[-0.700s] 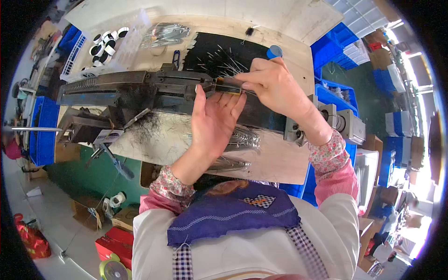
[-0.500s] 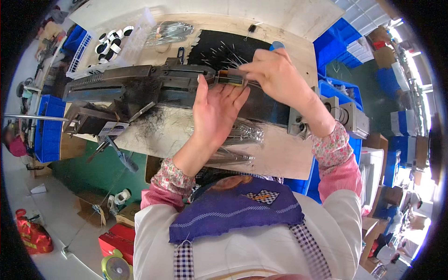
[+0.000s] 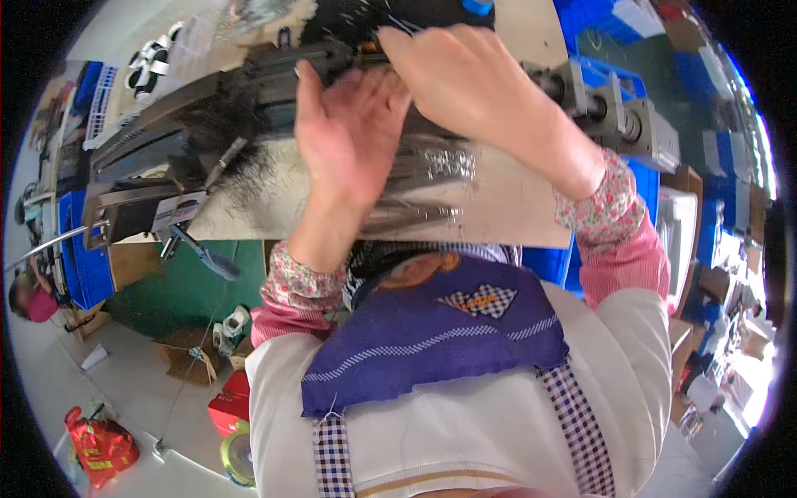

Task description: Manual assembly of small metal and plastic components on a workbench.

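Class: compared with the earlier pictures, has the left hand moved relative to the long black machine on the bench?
Cannot tell. The left hand lies open against the long black machine as before; the head camera itself shifted closer.

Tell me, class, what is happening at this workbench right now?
A person in a cream apron and floral sleeves leans over a pale wooden workbench. Both hands are up against a long dark metal machine lying across the bench. The left hand is spread flat, fingers up, against the machine's middle. The right hand curls over its top edge, seemingly pinching something small that cannot be made out. A clear plastic bag of thin metal parts lies just below the hands.
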`<move>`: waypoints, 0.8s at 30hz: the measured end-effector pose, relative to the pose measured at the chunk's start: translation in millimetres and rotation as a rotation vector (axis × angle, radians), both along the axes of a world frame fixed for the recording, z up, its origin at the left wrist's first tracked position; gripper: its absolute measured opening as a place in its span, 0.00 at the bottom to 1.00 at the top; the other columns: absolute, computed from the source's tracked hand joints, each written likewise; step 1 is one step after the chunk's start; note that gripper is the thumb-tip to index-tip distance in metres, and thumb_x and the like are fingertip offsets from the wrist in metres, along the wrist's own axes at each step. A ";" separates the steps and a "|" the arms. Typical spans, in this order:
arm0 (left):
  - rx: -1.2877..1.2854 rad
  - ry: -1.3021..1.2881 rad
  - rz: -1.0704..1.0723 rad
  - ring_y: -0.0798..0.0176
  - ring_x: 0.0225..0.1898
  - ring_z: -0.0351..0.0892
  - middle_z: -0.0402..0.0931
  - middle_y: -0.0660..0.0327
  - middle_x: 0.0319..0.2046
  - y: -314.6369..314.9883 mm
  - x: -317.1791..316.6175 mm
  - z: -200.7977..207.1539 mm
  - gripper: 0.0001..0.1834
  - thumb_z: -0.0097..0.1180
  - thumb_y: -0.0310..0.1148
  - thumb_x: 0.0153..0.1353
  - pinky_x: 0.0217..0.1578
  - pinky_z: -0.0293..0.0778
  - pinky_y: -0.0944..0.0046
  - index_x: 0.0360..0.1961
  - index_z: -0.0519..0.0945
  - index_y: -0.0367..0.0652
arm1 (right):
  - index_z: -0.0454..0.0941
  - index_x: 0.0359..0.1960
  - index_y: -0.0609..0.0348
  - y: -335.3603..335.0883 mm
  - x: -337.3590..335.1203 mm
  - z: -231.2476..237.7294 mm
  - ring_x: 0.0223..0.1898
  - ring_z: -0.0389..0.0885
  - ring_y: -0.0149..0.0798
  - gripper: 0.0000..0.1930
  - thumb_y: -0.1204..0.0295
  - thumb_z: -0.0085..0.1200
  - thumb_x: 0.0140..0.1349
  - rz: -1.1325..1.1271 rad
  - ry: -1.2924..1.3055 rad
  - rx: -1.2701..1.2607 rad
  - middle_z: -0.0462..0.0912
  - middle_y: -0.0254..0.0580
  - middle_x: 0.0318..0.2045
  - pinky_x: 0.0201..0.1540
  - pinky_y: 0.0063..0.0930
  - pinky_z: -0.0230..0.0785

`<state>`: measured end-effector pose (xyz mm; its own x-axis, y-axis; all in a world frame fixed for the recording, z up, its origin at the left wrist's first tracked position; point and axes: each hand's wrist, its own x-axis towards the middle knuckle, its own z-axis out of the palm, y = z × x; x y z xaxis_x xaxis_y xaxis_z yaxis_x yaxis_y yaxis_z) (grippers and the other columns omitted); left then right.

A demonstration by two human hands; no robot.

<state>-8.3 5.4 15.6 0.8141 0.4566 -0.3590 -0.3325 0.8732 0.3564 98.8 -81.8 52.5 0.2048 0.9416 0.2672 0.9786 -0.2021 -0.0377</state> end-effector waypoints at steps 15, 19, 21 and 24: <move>-0.019 -0.132 -0.010 0.67 0.45 0.74 0.75 0.62 0.39 -44.6 21.5 -55.5 0.07 0.53 0.32 0.64 0.52 0.73 0.65 0.38 0.74 0.39 | 0.71 0.40 0.56 -110.6 -72.7 -114.2 0.31 0.83 0.44 0.10 0.72 0.48 0.55 0.199 0.337 -0.280 0.80 0.43 0.29 0.29 0.37 0.76; 0.191 -0.120 -0.121 0.64 0.50 0.73 0.75 0.55 0.45 -48.6 0.2 -74.7 0.13 0.46 0.31 0.67 0.56 0.69 0.63 0.49 0.71 0.34 | 0.72 0.38 0.55 -117.5 -68.6 -131.6 0.34 0.83 0.46 0.09 0.73 0.49 0.55 0.088 0.365 -0.318 0.80 0.42 0.31 0.32 0.39 0.76; 0.138 -0.164 -0.230 0.46 0.62 0.64 0.68 0.42 0.56 -49.6 -45.6 -21.3 0.19 0.50 0.30 0.64 0.62 0.62 0.52 0.53 0.70 0.30 | 0.73 0.37 0.54 -135.2 -56.8 -133.8 0.34 0.82 0.45 0.08 0.73 0.51 0.54 0.041 0.393 -0.292 0.80 0.40 0.30 0.34 0.39 0.75; 1.440 -0.014 0.312 0.34 0.64 0.57 0.64 0.37 0.59 -4.9 -134.4 -75.3 0.29 0.51 0.33 0.63 0.63 0.52 0.37 0.63 0.61 0.30 | 0.72 0.34 0.55 -152.6 -39.6 -131.1 0.35 0.80 0.46 0.08 0.75 0.55 0.51 -0.072 0.467 -0.260 0.78 0.40 0.29 0.36 0.38 0.72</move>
